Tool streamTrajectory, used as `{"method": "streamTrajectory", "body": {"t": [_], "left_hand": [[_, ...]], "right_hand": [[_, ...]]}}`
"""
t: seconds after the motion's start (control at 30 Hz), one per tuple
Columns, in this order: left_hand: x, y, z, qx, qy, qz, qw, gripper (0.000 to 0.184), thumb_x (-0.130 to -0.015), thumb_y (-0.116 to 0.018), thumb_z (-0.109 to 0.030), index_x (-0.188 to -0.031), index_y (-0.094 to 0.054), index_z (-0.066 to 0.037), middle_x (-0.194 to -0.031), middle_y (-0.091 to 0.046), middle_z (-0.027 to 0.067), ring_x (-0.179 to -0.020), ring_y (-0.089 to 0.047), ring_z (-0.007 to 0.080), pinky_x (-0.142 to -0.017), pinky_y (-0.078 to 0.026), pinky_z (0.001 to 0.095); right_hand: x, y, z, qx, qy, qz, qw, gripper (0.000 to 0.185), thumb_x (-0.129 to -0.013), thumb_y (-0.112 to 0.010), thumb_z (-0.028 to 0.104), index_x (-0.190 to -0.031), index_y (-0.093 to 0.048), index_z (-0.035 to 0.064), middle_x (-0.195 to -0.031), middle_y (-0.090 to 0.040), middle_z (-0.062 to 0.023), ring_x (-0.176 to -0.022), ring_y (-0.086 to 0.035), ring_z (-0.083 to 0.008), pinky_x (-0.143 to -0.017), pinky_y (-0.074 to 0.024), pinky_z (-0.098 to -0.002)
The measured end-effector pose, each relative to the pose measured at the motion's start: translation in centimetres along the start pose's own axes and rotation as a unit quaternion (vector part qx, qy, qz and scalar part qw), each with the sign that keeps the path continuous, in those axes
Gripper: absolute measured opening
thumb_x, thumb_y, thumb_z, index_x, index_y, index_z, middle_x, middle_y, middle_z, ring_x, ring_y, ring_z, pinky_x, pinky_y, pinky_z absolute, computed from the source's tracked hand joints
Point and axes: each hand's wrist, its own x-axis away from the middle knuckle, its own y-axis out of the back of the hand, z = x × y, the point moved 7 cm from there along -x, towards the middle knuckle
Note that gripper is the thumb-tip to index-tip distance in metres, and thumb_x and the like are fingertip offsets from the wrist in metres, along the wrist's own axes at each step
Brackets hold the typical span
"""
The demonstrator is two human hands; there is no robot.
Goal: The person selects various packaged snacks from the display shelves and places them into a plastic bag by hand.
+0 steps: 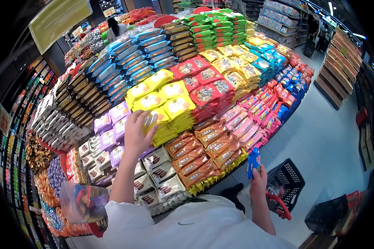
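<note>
Pretty packed shop floor here: pale, glossy tiles (303, 133) and a big display table (294, 109) piled high with wrapped snacks. The left hand (138, 129) is stretched in over the table from the near edge, fingers spread and a bit curled over the yellow packets (158, 99); whether one is actually gripped can't be told. A small blue packet (254, 159) is held upright in the right hand (258, 181), just off the table's near-right edge and well apart from the left hand. The yellow ones are soft, pillow-shaped and stacked in a block, with puffy purple packets (119, 112) to the left and shiny red ones (203, 89) to the right. Slim brown packets (207, 149) and flat white ones (168, 182) are lined up along the near edge. Near the right hand, a black basket (294, 182) with perforated plastic walls is parked on the tiles.
</note>
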Motion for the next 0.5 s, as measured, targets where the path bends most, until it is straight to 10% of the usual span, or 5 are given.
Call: {"method": "streamTrajectory", "body": {"t": [0.5], "left_hand": [[2.8, -0.4, 0.7, 0.035, 0.029, -0.072, 0.996, 0.042, -0.093, -0.060, -0.008, -0.135, -0.057, -0.004, -0.145, -0.044, 0.0168, -0.134, -0.046, 0.0336, -0.105, -0.044, 0.0421]], "right_hand": [[-1.6, -1.3, 3.2, 0.011, 0.019, 0.004, 1.000, 0.046, -0.094, -0.069, 0.009, -0.135, -0.049, 0.0009, -0.122, -0.061, -0.0059, -0.114, -0.058, -0.0132, -0.102, -0.0445, -0.0296]]}}
